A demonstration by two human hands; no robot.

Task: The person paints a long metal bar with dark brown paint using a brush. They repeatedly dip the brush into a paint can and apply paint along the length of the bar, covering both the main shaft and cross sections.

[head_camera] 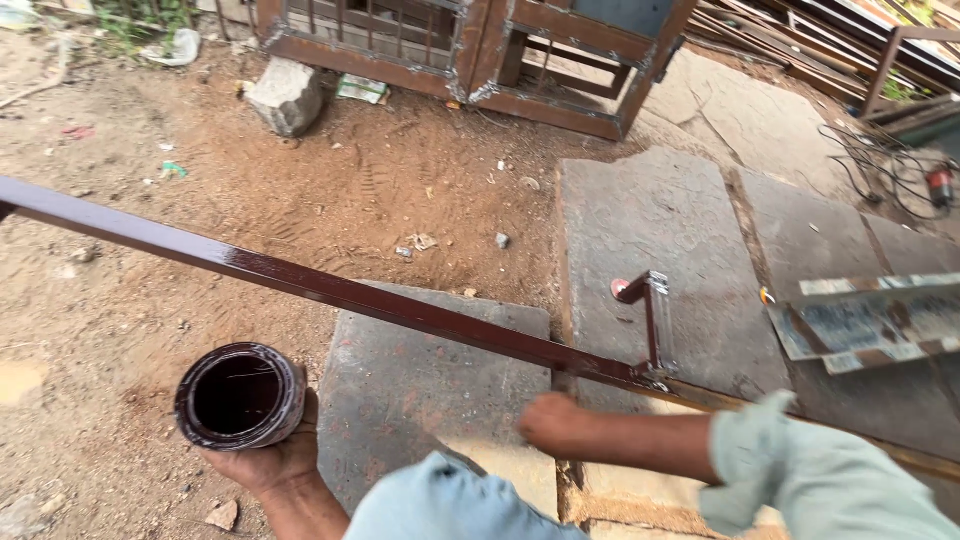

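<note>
My left hand [262, 462] holds a round paint can [240, 396] from below; the can is open and coated with dark brown paint. A long square metal bar [300, 282], painted glossy dark brown, runs from the left edge down to the right. My right hand [553, 423] is closed into a fist just under the bar, near a small welded bracket [652, 320]. The hand is blurred, and I cannot make out what it grips. Right of the bracket the bar looks unpainted and rusty.
Stone slabs [660, 220] lie under the bar on reddish dirt ground. A brown metal gate frame [470, 50] and a stone block [288, 95] stand at the back. A worn metal channel [870, 320] lies at the right, with cables and a power tool [938, 185] beyond.
</note>
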